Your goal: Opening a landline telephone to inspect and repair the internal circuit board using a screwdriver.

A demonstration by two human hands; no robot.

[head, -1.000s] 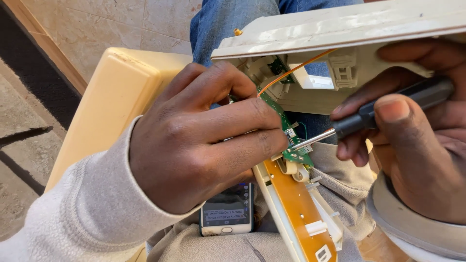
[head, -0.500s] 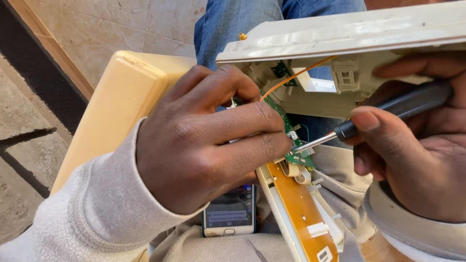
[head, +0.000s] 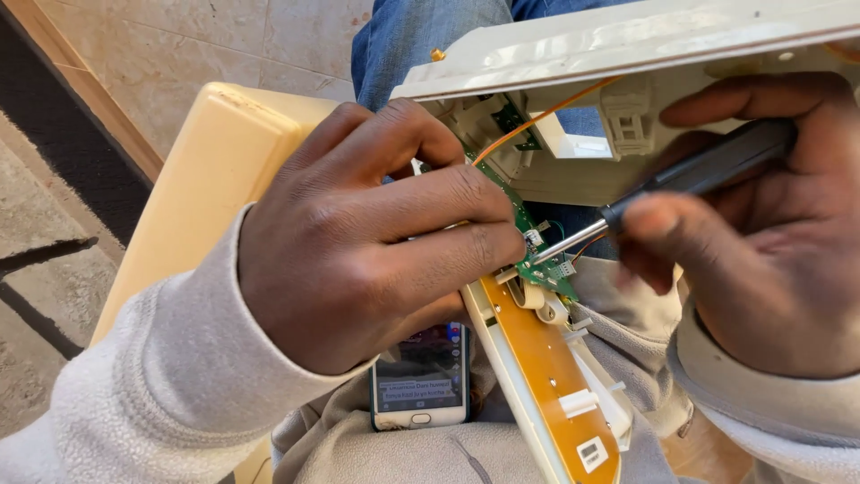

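My left hand [head: 376, 233] grips a narrow white frame that carries an orange panel [head: 546, 376] and a small green circuit board [head: 537, 242], fingertips pressed against the board's edge. My right hand [head: 761, 242] holds a black-handled screwdriver [head: 690, 175]. Its metal tip touches the green board just beside my left fingertips. Above both hands a cream plastic housing [head: 627, 40] lies open, with an orange wire [head: 546, 116] running from its inside down toward the board.
A phone [head: 421, 376] with a lit screen lies on my lap under the left hand. A cream plastic armrest [head: 206, 179] is at the left, over a tiled floor [head: 215, 45]. A person's blue-jeaned legs [head: 421, 36] are beyond the housing.
The view has shifted slightly. My right hand has turned on the screwdriver handle, fingers regripping it, while the tip stays at the green board. My left hand keeps its hold.
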